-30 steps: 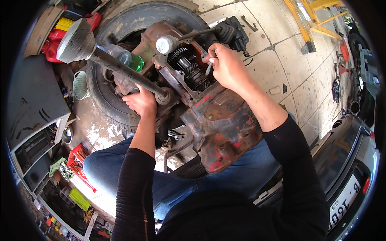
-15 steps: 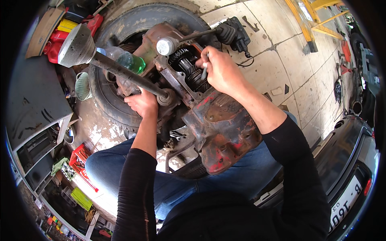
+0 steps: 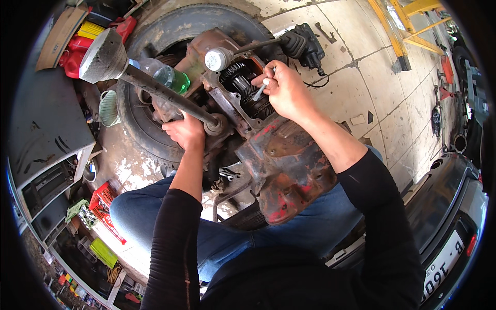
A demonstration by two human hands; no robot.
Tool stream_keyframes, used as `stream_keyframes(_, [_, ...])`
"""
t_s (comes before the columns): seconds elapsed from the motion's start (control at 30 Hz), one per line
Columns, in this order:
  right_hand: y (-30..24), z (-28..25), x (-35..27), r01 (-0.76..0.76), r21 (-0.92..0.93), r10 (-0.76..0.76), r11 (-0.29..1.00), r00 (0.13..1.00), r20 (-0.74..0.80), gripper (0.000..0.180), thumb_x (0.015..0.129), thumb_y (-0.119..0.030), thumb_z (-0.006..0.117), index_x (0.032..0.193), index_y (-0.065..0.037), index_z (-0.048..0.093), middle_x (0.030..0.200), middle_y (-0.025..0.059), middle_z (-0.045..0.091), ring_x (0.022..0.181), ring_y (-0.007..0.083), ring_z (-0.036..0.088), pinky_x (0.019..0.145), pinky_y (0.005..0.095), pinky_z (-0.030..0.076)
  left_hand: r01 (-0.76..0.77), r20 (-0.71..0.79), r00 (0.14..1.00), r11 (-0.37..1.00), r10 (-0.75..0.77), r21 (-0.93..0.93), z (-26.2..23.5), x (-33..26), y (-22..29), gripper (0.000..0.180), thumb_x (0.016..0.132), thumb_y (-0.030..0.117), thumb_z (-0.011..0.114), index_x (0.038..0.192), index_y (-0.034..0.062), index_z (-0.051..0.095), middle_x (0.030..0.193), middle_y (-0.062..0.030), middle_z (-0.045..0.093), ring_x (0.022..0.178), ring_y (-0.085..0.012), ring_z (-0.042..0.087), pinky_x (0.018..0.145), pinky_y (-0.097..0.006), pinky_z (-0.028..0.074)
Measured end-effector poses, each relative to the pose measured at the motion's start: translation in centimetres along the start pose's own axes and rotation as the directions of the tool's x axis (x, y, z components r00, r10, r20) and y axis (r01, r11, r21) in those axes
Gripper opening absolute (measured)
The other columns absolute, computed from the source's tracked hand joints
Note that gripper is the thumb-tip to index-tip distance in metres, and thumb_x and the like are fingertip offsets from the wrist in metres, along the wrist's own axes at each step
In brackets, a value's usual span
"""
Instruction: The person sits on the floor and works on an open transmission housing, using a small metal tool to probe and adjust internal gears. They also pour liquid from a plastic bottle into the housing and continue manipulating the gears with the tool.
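Note:
A rust-brown gearbox (image 3: 289,160) lies before me, its top opening showing several dark gears (image 3: 240,82). Over that opening, my right hand (image 3: 285,93) is closed on a thin grey metal rod (image 3: 260,92), which slants down toward the gears. My left hand (image 3: 186,133) curls against the housing at the gearbox's left side, with its thumb partly hidden by a long metal shaft (image 3: 165,98). The shaft ends in a wide grey cone-shaped head (image 3: 103,57). A lever with a white knob (image 3: 217,59) reaches across the far end of the opening.
A large tyre (image 3: 142,124) lies under the gearbox's far left side. A bottle of green liquid (image 3: 175,80) stands beside the shaft. At left are a grey cabinet (image 3: 46,124) and red basket (image 3: 103,196). A yellow stand (image 3: 392,36) and dark car (image 3: 439,206) flank the right.
My right hand has turned slightly, and the rod shows more clearly, tilted over the gears. The left hand keeps its place on the housing. The whole view has shifted a little.

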State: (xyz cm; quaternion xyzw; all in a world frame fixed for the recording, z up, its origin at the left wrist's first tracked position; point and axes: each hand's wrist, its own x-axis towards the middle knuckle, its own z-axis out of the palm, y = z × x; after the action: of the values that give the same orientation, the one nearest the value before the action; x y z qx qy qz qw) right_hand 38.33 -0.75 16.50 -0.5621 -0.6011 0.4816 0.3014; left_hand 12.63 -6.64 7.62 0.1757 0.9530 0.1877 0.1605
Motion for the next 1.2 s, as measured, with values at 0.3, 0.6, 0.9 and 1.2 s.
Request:
stream_keyframes(0.3, [-0.3,-0.2,0.4,-0.039,-0.001,0.039,0.999,0.999,0.005,0.008,0.102,0.004,0.052,0.1,-0.003,0.048,0.097,0.0137,0.078,0.087,0.0236,0.073,0.079,0.0361,0.057,0.002,-0.002,1.0,1.0,-0.002,-0.02,0.0,0.3,-0.2,0.102,0.085,0.076,0.067,0.127,-0.0132,0.043,0.13,-0.0379,0.059,0.127,-0.0492,0.059,0.109,-0.052,0.047])
stream_keyframes(0.6, [-1.3,-0.6,0.1,0.088,-0.155,-0.089,0.984,0.996,-0.006,0.012,0.101,0.006,0.051,0.099,-0.004,0.045,0.097,0.0119,0.079,0.088,0.0216,0.073,0.08,0.0355,0.057,-0.012,0.039,0.999,1.0,0.012,-0.011,-0.3,0.0,-0.1,0.102,0.089,0.077,0.058,0.131,-0.0131,0.037,0.132,-0.0387,0.052,0.13,-0.051,0.053,0.111,-0.054,0.043])
stream_keyframes(0.9, [-1.6,-1.1,0.3,-0.046,-0.159,0.048,0.986,0.999,0.008,0.008,0.103,0.003,0.049,0.1,-0.003,0.046,0.098,0.0137,0.078,0.088,0.0282,0.073,0.08,0.0373,0.055,-0.022,0.065,0.998,1.0,0.022,-0.005,-0.1,0.1,-0.4,0.099,0.092,0.076,0.054,0.132,-0.0134,0.036,0.132,-0.0392,0.051,0.128,-0.0523,0.052,0.111,-0.055,0.043])
stream_keyframes(1.2, [-0.2,-0.9,0.7,0.025,-0.031,-0.025,0.999,0.999,-0.02,0.012,0.102,0.005,0.05,0.101,-0.005,0.044,0.096,0.0111,0.077,0.083,0.0236,0.069,0.079,0.0349,0.055,-0.017,0.057,0.998,1.0,0.017,-0.004,-0.2,0.0,-0.3,0.096,0.093,0.073,0.055,0.131,-0.0127,0.036,0.131,-0.0393,0.052,0.128,-0.0524,0.053,0.11,-0.055,0.044])
